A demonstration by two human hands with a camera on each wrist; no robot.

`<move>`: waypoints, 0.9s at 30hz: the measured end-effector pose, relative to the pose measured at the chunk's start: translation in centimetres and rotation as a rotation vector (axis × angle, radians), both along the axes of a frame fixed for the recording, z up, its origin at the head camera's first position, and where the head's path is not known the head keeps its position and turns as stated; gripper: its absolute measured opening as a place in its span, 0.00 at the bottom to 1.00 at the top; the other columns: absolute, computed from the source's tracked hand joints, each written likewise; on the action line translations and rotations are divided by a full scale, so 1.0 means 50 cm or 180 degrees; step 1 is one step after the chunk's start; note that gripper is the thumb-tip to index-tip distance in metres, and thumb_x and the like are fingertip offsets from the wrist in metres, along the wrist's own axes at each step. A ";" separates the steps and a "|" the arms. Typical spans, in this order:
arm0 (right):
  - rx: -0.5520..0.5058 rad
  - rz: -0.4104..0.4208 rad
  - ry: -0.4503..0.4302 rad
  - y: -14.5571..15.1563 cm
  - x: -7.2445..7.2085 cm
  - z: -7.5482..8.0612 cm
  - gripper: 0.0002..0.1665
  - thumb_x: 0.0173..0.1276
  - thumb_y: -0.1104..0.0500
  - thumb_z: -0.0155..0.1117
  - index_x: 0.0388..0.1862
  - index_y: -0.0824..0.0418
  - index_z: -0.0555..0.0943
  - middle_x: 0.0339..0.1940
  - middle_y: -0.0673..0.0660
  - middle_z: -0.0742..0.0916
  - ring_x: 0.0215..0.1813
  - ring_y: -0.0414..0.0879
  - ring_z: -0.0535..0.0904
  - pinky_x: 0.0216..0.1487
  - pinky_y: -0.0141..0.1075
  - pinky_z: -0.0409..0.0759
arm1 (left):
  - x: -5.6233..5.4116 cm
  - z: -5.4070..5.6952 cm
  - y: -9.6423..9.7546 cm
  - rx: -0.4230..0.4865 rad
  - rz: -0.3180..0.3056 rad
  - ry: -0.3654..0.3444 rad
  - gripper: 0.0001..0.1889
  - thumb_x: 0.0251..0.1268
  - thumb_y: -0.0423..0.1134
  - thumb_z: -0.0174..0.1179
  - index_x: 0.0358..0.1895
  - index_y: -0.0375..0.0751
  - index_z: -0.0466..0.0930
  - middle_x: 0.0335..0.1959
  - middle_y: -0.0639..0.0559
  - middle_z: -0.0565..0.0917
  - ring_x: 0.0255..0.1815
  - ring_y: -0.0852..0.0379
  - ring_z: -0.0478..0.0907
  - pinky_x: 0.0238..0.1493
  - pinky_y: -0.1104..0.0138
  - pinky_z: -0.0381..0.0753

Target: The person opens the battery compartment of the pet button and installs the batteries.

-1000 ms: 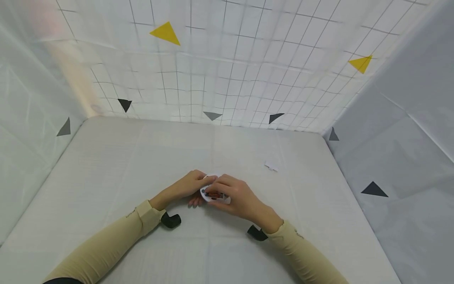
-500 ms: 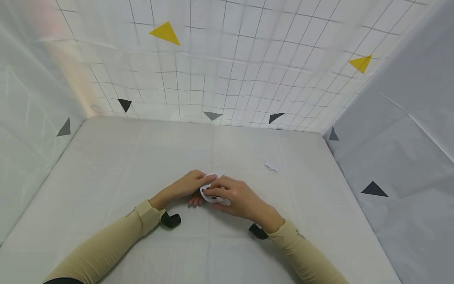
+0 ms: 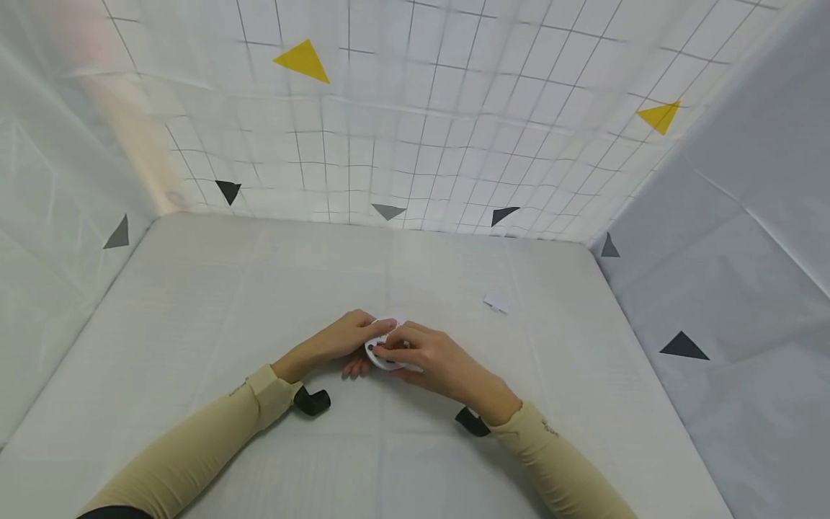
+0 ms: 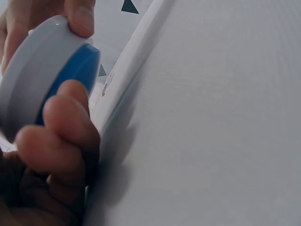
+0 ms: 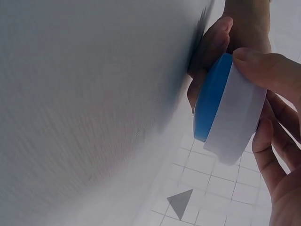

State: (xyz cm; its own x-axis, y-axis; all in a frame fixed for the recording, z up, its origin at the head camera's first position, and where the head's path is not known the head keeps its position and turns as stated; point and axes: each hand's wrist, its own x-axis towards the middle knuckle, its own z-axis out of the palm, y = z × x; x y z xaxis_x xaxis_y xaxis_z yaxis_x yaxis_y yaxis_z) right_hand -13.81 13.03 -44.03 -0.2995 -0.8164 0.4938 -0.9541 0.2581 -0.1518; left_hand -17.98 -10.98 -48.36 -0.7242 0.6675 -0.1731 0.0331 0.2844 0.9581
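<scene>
A round device (image 3: 384,362) with a white body and a blue face is held between both hands; the blue side shows in the left wrist view (image 4: 77,70). My left hand (image 3: 353,337) grips its left edge, thumb on top and fingers underneath. My right hand (image 3: 428,357) bends over the upturned white back, its thumb on the rim (image 5: 242,101) and fingertips at the battery compartment. A bit of red shows by those fingertips; the rest of the compartment is hidden.
A small flat white piece (image 3: 496,303) with tabs lies on the white table (image 3: 311,288), beyond the right hand. White sheeting (image 3: 454,144) with grid lines closes off the back, and grey-white sheets (image 3: 733,238) stand at both sides.
Reddish-orange batteries showed in the compartment a second ago; the right fingers have since shifted and now cover most of it. The left hand keeps its grip, almost unmoved.
</scene>
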 end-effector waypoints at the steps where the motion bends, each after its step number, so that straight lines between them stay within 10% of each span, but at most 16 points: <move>1: -0.0013 0.0003 -0.0001 -0.001 0.000 0.000 0.25 0.56 0.68 0.85 0.54 0.57 0.90 0.50 0.52 0.85 0.50 0.43 0.83 0.50 0.27 0.84 | 0.000 0.000 0.000 -0.0005 0.0006 -0.0011 0.33 0.83 0.64 0.47 0.31 0.39 0.85 0.12 0.47 0.81 0.06 0.56 0.72 0.10 0.68 0.72; 27: -0.0215 0.0047 -0.0161 -0.002 -0.002 -0.002 0.21 0.59 0.66 0.83 0.52 0.59 0.89 0.50 0.51 0.86 0.50 0.43 0.81 0.50 0.26 0.82 | 0.004 0.002 -0.001 0.0017 0.0095 -0.0125 0.33 0.82 0.64 0.48 0.34 0.38 0.85 0.12 0.47 0.79 0.07 0.57 0.70 0.10 0.67 0.70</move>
